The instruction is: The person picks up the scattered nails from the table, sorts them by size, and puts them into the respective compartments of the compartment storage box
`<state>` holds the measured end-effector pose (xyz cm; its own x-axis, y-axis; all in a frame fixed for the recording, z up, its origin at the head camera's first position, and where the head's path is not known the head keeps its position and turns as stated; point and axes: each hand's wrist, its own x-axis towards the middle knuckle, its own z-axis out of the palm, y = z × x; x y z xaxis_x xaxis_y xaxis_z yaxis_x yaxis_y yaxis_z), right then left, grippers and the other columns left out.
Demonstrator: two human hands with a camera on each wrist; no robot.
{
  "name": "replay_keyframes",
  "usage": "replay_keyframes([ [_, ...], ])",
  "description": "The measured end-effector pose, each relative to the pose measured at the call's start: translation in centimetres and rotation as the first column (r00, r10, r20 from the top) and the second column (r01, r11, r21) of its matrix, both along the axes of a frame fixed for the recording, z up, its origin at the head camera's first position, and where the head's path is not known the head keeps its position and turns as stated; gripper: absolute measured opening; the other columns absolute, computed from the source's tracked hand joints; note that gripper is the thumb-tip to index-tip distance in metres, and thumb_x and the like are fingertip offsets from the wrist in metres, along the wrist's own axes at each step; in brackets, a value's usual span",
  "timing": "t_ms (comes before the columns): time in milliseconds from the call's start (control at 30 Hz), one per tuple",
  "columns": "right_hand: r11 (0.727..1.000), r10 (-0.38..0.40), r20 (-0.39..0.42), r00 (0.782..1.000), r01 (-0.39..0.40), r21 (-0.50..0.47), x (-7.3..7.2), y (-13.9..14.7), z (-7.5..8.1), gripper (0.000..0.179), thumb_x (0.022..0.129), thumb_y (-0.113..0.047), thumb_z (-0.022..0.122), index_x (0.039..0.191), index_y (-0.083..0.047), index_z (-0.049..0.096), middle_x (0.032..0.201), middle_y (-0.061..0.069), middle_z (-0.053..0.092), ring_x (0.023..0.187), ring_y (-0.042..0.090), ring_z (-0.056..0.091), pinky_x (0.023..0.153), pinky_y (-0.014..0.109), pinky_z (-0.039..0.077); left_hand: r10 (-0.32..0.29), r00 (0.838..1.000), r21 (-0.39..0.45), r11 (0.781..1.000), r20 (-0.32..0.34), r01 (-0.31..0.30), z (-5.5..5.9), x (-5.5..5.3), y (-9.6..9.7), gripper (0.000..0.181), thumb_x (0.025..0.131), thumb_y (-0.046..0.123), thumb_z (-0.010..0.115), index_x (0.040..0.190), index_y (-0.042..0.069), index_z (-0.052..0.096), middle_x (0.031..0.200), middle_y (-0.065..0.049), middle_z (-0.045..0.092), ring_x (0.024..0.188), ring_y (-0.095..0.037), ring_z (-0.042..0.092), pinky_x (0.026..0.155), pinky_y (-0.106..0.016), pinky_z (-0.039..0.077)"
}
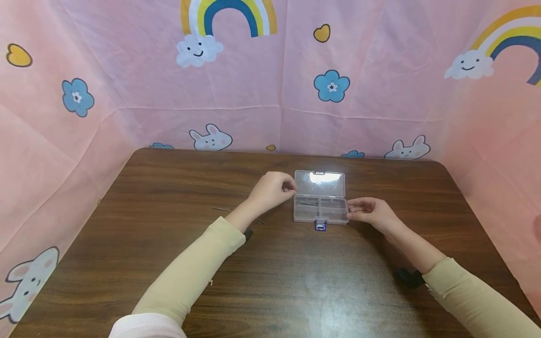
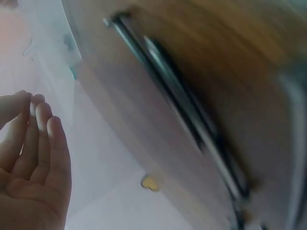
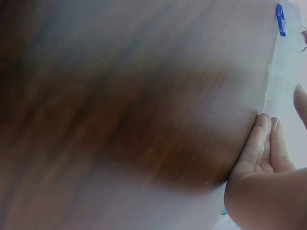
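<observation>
A clear plastic compartment box (image 1: 333, 206) stands on the table with its transparent lid (image 1: 310, 185) swung back and a blue-edged latch (image 1: 320, 225) at the front. In its left part lie thin dark metal pieces (image 1: 307, 203). My left hand (image 1: 274, 188) is at the lid's left edge. Its thumb and fingertips meet in the left wrist view; I cannot tell whether something small is between them. At the box's right end, my right hand (image 1: 372, 213) touches the side with straight fingers (image 3: 254, 148), the thumb (image 3: 301, 103) held apart.
Several thin metal rods (image 1: 221, 209) lie on the brown wood table (image 1: 279, 272) near my left wrist. Large and blurred, metal rods (image 2: 175, 96) also show in the left wrist view. A pink printed cloth (image 1: 359, 56) surrounds the table at the back and sides.
</observation>
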<state>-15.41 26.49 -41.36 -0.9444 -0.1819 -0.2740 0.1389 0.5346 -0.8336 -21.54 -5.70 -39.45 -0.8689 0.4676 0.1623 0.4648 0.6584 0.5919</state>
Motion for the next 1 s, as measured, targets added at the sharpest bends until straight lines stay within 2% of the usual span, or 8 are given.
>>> replay_keyframes([
  [133, 1.0, -0.003, 0.004, 1.0, 0.003, -0.004, 0.1, -0.1, 0.0, 0.052, 0.099, -0.025, 0.077, 0.14, 0.003, 0.063, 0.125, 0.012, 0.077, 0.101, -0.002, 0.067, 0.098, 0.023, 0.05, 0.025, 1.0, -0.007, 1.0, 0.003, -0.025, 0.3, -0.1, -1.6, 0.006, 0.095, 0.009, 0.075, 0.095, 0.009, 0.081, 0.094, -0.003, 0.08, 0.084, -0.015, 0.07, 0.079, -0.029, 0.059],
  [367, 1.0, -0.012, 0.0, 1.0, 0.012, 0.005, 0.1, -0.2, -0.1, 0.05, 0.1, -0.024, 0.076, 0.14, 0.003, 0.064, 0.129, 0.018, 0.074, 0.104, 0.003, 0.068, 0.113, 0.047, 0.049, 0.083, 0.996, -0.015, 0.996, 0.008, -0.083, 0.3, -0.4, -4.7, 0.006, 0.095, 0.01, 0.076, 0.095, 0.009, 0.081, 0.091, -0.004, 0.079, 0.083, -0.017, 0.069, 0.079, -0.03, 0.058],
  [567, 1.0, -0.025, 0.003, 1.0, 0.025, 0.005, 0.1, -0.3, 0.0, 0.05, 0.099, -0.024, 0.077, 0.14, 0.003, 0.064, 0.13, 0.02, 0.074, 0.107, 0.007, 0.069, 0.118, 0.058, 0.045, 0.119, 0.992, -0.013, 0.993, 0.044, -0.119, 0.1, -0.2, -7.3, 0.006, 0.096, 0.011, 0.076, 0.096, 0.009, 0.081, 0.092, -0.005, 0.078, 0.083, -0.017, 0.067, 0.079, -0.032, 0.057],
  [700, 1.0, -0.029, 0.008, 1.0, 0.029, 0.004, 0.1, -0.2, -0.1, 0.051, 0.099, -0.024, 0.077, 0.14, 0.003, 0.064, 0.129, 0.018, 0.075, 0.105, 0.005, 0.068, 0.118, 0.057, 0.044, 0.131, 0.99, -0.016, 0.991, 0.053, -0.131, -0.2, -0.1, -8.7, 0.006, 0.096, 0.011, 0.075, 0.097, 0.009, 0.081, 0.093, -0.006, 0.078, 0.083, -0.017, 0.066, 0.078, -0.032, 0.056],
  [833, 1.0, -0.026, 0.006, 1.0, 0.026, 0.006, 0.1, -0.2, -0.1, 0.051, 0.099, -0.025, 0.077, 0.14, 0.002, 0.064, 0.128, 0.017, 0.075, 0.102, 0.0, 0.067, 0.116, 0.052, 0.046, 0.14, 0.988, -0.016, 0.99, 0.064, -0.139, -0.5, 0.0, -9.9, 0.006, 0.095, 0.011, 0.076, 0.097, 0.009, 0.081, 0.095, -0.007, 0.078, 0.084, -0.018, 0.067, 0.079, -0.033, 0.056],
  [1000, 1.0, -0.019, 0.001, 1.0, 0.019, 0.013, 0.1, -0.2, 0.0, 0.051, 0.099, -0.025, 0.077, 0.14, 0.002, 0.064, 0.128, 0.016, 0.075, 0.102, -0.001, 0.067, 0.111, 0.044, 0.049, 0.12, 0.989, -0.021, 0.993, 0.09, -0.119, -0.8, 0.0, -11.4, 0.007, 0.096, 0.011, 0.076, 0.1, 0.007, 0.081, 0.1, -0.009, 0.079, 0.088, -0.02, 0.069, 0.083, -0.035, 0.058],
])
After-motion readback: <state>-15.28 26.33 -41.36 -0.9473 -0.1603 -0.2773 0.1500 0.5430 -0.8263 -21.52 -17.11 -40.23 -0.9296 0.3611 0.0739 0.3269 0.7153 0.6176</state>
